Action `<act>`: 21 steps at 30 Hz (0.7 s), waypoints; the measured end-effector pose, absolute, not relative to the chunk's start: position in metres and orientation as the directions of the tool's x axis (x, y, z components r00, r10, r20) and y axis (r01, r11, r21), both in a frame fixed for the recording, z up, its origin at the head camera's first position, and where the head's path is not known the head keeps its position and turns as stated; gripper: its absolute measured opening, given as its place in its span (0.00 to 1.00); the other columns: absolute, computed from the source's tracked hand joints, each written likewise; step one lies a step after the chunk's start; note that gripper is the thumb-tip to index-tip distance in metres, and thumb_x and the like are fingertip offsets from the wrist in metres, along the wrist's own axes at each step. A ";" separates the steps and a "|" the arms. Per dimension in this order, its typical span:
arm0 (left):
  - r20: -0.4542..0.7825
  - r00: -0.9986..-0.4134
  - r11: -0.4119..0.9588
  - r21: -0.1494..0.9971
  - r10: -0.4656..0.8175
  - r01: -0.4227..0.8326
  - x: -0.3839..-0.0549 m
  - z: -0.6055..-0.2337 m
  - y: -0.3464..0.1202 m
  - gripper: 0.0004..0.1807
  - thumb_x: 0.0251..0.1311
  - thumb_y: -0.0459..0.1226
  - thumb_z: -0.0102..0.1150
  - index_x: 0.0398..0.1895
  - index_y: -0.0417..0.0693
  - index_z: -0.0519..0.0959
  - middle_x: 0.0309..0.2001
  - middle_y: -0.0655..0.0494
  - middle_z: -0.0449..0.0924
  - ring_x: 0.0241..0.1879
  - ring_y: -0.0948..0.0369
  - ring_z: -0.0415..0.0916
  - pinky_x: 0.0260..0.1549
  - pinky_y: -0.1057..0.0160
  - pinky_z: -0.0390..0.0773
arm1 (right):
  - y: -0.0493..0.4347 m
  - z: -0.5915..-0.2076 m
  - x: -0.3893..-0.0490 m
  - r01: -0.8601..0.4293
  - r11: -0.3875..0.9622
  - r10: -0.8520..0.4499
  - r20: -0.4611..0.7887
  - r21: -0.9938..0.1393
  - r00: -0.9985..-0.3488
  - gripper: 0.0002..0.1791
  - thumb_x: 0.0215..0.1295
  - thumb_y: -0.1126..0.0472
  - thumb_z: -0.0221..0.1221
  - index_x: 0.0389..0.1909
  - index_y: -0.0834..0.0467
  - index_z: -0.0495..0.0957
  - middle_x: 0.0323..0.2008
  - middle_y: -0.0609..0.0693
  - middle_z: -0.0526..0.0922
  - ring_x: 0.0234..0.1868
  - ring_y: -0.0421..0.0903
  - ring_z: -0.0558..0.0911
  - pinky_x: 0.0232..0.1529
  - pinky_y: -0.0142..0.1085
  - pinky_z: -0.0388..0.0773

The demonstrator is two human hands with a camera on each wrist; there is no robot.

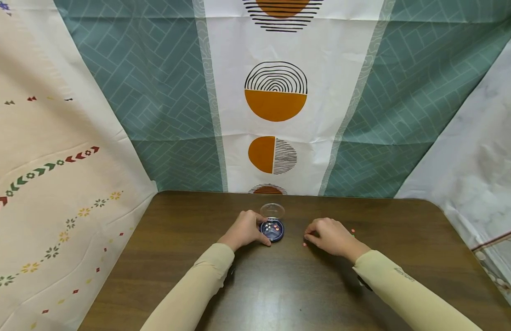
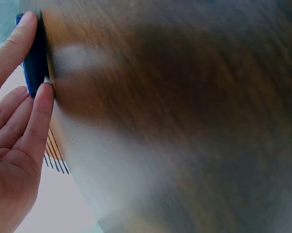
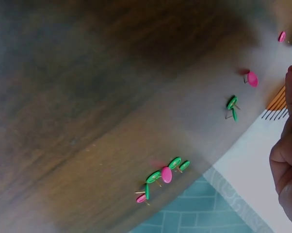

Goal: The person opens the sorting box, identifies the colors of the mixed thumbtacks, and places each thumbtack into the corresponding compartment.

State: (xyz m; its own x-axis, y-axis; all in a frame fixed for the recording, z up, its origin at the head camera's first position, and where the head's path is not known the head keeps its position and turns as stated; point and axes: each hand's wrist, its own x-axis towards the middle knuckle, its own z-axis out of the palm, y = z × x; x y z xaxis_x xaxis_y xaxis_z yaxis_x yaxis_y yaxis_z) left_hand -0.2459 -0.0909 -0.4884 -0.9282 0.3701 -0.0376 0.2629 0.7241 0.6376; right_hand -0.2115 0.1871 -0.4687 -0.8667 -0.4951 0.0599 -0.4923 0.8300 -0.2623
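I see the left hand (image 1: 247,228) gripping the edge of the round blue case (image 1: 273,236), its clear lid (image 1: 272,211) raised, on the worktop (image 1: 280,285). The right hand (image 1: 331,236) curls beside loose tacks (image 3: 252,78); I cannot tell whether it pinches one. They look light, stiff, sharp — I'd take each by its smooth head, clear of the pin — while the case probably slides easily.

Round dark-blue plastic case (image 1: 272,235), clear round lid (image 1: 272,211) raised, lying flat with small bits (image 1: 276,226), some pink, inside; pink and green round-headed thumbtacks (image 3: 166,174) scattered to its right on brown wooden table (image 1: 272,285)
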 end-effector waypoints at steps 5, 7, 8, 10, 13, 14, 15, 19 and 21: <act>-0.042 -0.931 0.727 0.638 0.362 0.254 -0.245 -0.488 -0.091 0.41 0.21 0.49 0.82 0.49 0.47 0.82 0.46 0.55 0.84 0.47 0.63 0.78 0.47 0.63 0.77 | 0.189 -0.473 -0.207 -0.542 0.789 -0.552 0.054 -0.289 -0.832 0.04 0.58 0.52 0.63 0.26 0.37 0.83 0.30 0.29 0.81 0.32 0.30 0.78 0.32 0.31 0.73; -0.041 -0.931 0.727 0.638 0.362 0.254 -0.245 -0.488 -0.091 0.41 0.21 0.49 0.82 0.49 0.47 0.82 0.46 0.54 0.84 0.47 0.62 0.78 0.47 0.63 0.77 | 0.189 -0.474 -0.207 -0.555 0.779 -0.564 0.060 -0.293 -0.823 0.03 0.57 0.52 0.64 0.27 0.37 0.83 0.29 0.30 0.81 0.31 0.30 0.78 0.31 0.30 0.73; -0.040 -0.931 0.727 0.637 0.362 0.255 -0.245 -0.488 -0.091 0.41 0.21 0.49 0.82 0.49 0.47 0.82 0.46 0.54 0.84 0.47 0.62 0.78 0.47 0.63 0.78 | 0.189 -0.474 -0.206 -0.556 0.778 -0.565 0.059 -0.292 -0.823 0.03 0.57 0.51 0.64 0.27 0.37 0.83 0.29 0.29 0.81 0.31 0.29 0.78 0.31 0.30 0.73; -0.039 -0.931 0.727 0.636 0.363 0.258 -0.245 -0.488 -0.091 0.41 0.21 0.49 0.82 0.49 0.46 0.82 0.46 0.54 0.84 0.46 0.63 0.78 0.46 0.63 0.78 | 0.189 -0.475 -0.206 -0.560 0.778 -0.569 0.058 -0.285 -0.820 0.03 0.57 0.51 0.63 0.28 0.37 0.83 0.29 0.29 0.81 0.31 0.29 0.77 0.31 0.31 0.74; -0.043 -0.931 0.724 0.642 0.363 0.253 -0.245 -0.489 -0.091 0.41 0.21 0.49 0.82 0.49 0.46 0.82 0.46 0.55 0.84 0.42 0.64 0.78 0.44 0.64 0.78 | 0.189 -0.476 -0.206 -0.566 0.781 -0.573 0.058 -0.263 -0.817 0.03 0.58 0.51 0.63 0.28 0.37 0.83 0.29 0.29 0.81 0.31 0.29 0.77 0.31 0.31 0.74; -0.045 -0.931 0.723 0.644 0.363 0.251 -0.245 -0.489 -0.091 0.41 0.21 0.49 0.82 0.49 0.46 0.82 0.45 0.55 0.84 0.40 0.65 0.78 0.43 0.65 0.78 | 0.189 -0.476 -0.206 -0.566 0.783 -0.573 0.057 -0.257 -0.818 0.03 0.58 0.50 0.63 0.28 0.37 0.83 0.29 0.29 0.81 0.31 0.29 0.77 0.31 0.31 0.74; -0.046 -0.930 0.720 0.647 0.364 0.250 -0.245 -0.489 -0.091 0.41 0.21 0.48 0.82 0.49 0.46 0.82 0.45 0.55 0.84 0.39 0.65 0.77 0.42 0.65 0.78 | 0.188 -0.476 -0.206 -0.565 0.784 -0.572 0.054 -0.257 -0.818 0.03 0.58 0.51 0.63 0.28 0.37 0.83 0.29 0.29 0.81 0.31 0.29 0.77 0.30 0.31 0.74; -0.045 -0.927 0.718 0.647 0.372 0.257 -0.246 -0.489 -0.091 0.41 0.21 0.49 0.82 0.49 0.46 0.82 0.44 0.55 0.85 0.33 0.67 0.76 0.37 0.67 0.78 | 0.187 -0.476 -0.205 -0.547 0.793 -0.560 0.035 -0.268 -0.828 0.02 0.58 0.51 0.63 0.28 0.39 0.83 0.29 0.30 0.81 0.30 0.30 0.77 0.28 0.31 0.73; -0.045 -0.926 0.718 0.646 0.374 0.259 -0.247 -0.489 -0.091 0.41 0.21 0.49 0.82 0.49 0.46 0.82 0.43 0.55 0.85 0.32 0.67 0.76 0.36 0.68 0.78 | 0.186 -0.476 -0.204 -0.536 0.799 -0.551 0.027 -0.272 -0.834 0.02 0.58 0.51 0.63 0.28 0.39 0.83 0.29 0.30 0.81 0.30 0.30 0.77 0.27 0.31 0.73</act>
State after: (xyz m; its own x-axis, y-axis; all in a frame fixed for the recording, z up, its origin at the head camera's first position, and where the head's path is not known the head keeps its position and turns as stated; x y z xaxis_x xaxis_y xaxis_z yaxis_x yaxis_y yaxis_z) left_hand -0.2468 -0.0909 -0.4892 -0.9264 0.3738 -0.0447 0.2586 0.7181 0.6461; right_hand -0.2040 0.1862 -0.4755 -0.8342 -0.5509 0.0267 -0.5364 0.7990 -0.2720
